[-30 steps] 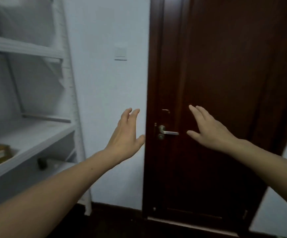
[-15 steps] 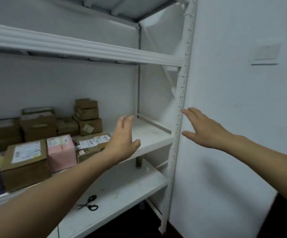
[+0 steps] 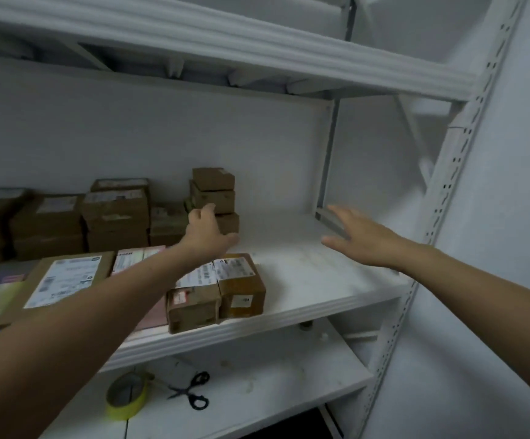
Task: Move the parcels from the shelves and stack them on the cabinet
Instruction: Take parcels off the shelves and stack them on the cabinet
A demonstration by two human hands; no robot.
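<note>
Brown cardboard parcels fill the left part of a white shelf (image 3: 320, 280). A stack of three small boxes (image 3: 214, 193) stands at the back. My left hand (image 3: 205, 231) reaches out in front of that stack, fingers apart, holding nothing; whether it touches the boxes is unclear. Two labelled parcels (image 3: 225, 286) sit side by side at the shelf's front edge, under my left forearm. A larger flat parcel with a white label (image 3: 67, 277) lies further left. My right hand (image 3: 362, 237) hovers open over the bare right part of the shelf. The cabinet is out of view.
The lower shelf (image 3: 273, 394) carries a roll of yellow tape (image 3: 126, 397) and black scissors (image 3: 191, 389). Another shelf board (image 3: 257, 49) runs overhead. The perforated upright (image 3: 447, 185) and a white wall (image 3: 511, 248) close the right side.
The view swung left from the dark door to the shelving and moved closer. Both hands now reach further in over the middle shelf, the left one up to the small box stack.
</note>
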